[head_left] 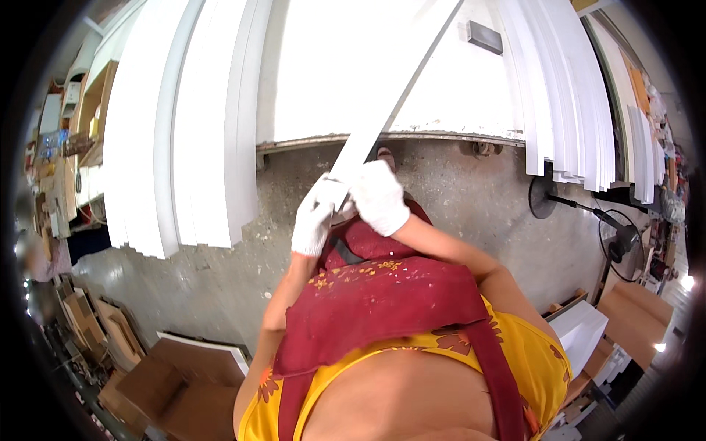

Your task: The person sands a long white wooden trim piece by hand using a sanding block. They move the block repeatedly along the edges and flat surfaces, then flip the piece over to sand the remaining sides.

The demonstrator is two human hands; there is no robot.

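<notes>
A long white strip (358, 149) slants from the far side of the white table down to my hands, its near end just past the table's edge. My left hand (316, 213), in a white knit glove, is closed around that near end. My right hand (379, 198), gloved the same way, is curled against the strip's right side. What its fingers hold, if anything, is hidden behind the glove. Below both hands hangs my dark red apron (382, 305), speckled with white bits.
Stacks of long white boards (209, 132) overhang the white table (323, 88) at left, and more boards (562, 95) lie at right. A dark grey block (485, 37) rests at the far right. A black fan (624, 239) stands right; a brown cardboard box (184, 386) sits lower left.
</notes>
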